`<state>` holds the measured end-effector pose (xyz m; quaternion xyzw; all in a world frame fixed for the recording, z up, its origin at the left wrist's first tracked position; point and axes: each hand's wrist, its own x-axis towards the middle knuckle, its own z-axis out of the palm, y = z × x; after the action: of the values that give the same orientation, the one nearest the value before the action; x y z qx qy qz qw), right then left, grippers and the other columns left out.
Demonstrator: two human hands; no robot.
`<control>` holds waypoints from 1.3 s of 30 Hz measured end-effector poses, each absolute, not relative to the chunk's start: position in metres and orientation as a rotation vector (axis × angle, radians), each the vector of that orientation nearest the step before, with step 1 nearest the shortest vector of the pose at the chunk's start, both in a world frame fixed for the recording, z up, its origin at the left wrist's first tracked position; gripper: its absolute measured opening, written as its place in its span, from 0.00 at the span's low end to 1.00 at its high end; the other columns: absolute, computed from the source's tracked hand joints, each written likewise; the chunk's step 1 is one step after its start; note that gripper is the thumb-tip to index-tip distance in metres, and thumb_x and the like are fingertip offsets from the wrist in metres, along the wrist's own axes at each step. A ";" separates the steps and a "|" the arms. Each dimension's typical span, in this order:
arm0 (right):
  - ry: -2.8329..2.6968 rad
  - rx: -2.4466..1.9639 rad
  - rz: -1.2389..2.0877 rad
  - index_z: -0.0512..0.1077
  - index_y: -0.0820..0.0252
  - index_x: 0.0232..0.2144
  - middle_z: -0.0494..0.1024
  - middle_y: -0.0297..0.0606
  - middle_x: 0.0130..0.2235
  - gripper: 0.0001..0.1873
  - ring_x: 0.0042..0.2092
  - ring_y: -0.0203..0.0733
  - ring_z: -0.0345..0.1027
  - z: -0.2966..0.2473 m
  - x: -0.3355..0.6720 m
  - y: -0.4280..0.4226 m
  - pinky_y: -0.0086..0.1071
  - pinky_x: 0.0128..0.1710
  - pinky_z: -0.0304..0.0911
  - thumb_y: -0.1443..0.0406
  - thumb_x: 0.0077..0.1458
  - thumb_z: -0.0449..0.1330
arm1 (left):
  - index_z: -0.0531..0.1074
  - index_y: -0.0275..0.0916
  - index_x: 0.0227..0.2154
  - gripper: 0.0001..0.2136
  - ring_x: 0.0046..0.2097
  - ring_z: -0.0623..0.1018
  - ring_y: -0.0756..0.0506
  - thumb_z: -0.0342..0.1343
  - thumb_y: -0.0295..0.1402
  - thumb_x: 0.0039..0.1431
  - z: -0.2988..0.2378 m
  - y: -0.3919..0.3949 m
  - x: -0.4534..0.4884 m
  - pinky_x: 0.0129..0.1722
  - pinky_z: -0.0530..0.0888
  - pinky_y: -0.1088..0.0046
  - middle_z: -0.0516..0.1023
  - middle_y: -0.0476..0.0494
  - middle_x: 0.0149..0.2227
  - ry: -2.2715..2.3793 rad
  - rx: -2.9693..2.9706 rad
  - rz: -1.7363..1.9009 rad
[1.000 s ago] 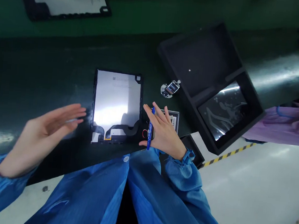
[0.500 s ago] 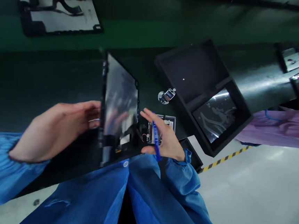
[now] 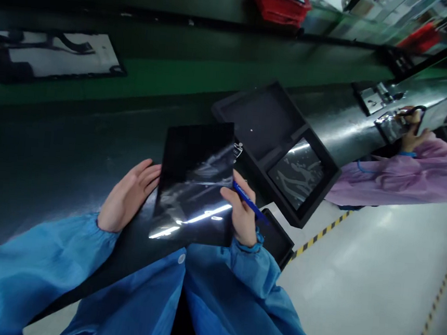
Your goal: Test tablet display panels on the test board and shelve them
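The display panel (image 3: 195, 173), now flipped above the bench (image 3: 51, 173), presents its dark face, apparently accessible, the right hand (image 3: 243, 215) gripping its right edge and a blue pen (image 3: 250, 202), the open left hand (image 3: 129, 198) at its left edge.

The black panel (image 3: 196, 157) gleams glassy, the pen (image 3: 250, 201) looks plastic, the box (image 3: 253, 120) matt, the sleeves (image 3: 43, 256) wrinkled cloth

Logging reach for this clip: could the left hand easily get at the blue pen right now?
Probably not directly: the dark panel is between the left hand and the blue pen, which sits in the right hand.
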<state>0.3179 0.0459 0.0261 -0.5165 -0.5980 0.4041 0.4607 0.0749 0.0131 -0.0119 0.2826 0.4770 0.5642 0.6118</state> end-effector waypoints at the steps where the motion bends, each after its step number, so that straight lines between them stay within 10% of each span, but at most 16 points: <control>1: -1.472 -1.247 0.994 0.71 0.46 0.58 0.78 0.30 0.55 0.23 0.57 0.47 0.72 0.023 0.308 0.040 0.43 0.58 0.71 0.59 0.61 0.59 | 0.71 0.42 0.54 0.21 0.63 0.69 0.37 0.47 0.48 0.66 -0.010 0.013 0.072 0.62 0.67 0.54 0.76 0.40 0.57 1.071 0.572 1.228; 8: -1.663 -1.301 0.990 0.70 0.51 0.57 0.82 0.34 0.48 0.21 0.44 0.42 0.79 0.019 0.295 0.024 0.36 0.44 0.77 0.55 0.64 0.57 | 0.76 0.44 0.50 0.24 0.54 0.78 0.33 0.48 0.54 0.63 -0.001 0.009 0.053 0.50 0.78 0.53 0.85 0.44 0.41 1.085 0.356 0.956; 12: -1.680 -1.441 0.325 0.74 0.55 0.40 0.83 0.36 0.38 0.07 0.32 0.38 0.74 0.002 0.341 0.042 0.34 0.35 0.73 0.61 0.61 0.60 | 0.76 0.44 0.50 0.25 0.53 0.79 0.32 0.53 0.55 0.59 -0.005 0.009 0.048 0.50 0.78 0.53 0.85 0.44 0.40 1.093 0.241 0.937; 29: -2.072 -1.382 0.106 0.63 0.53 0.24 0.81 0.36 0.34 0.13 0.35 0.41 0.72 -0.023 0.373 0.068 0.37 0.38 0.71 0.66 0.62 0.55 | 0.70 0.47 0.59 0.25 0.58 0.75 0.34 0.51 0.51 0.63 0.008 0.013 0.055 0.55 0.75 0.51 0.85 0.48 0.43 1.034 0.232 1.046; 39: -1.585 -1.386 0.594 0.65 0.55 0.56 0.83 0.39 0.43 0.18 0.43 0.41 0.79 0.010 0.304 0.032 0.38 0.46 0.74 0.59 0.70 0.44 | 0.78 0.41 0.46 0.24 0.54 0.78 0.34 0.44 0.51 0.65 -0.001 0.009 0.055 0.53 0.76 0.50 0.85 0.43 0.37 1.081 0.210 1.030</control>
<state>0.3040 0.0320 0.0096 -0.5627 -0.6436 0.2414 0.4592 0.0551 0.0093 -0.0008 0.0952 0.4908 0.4674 0.7291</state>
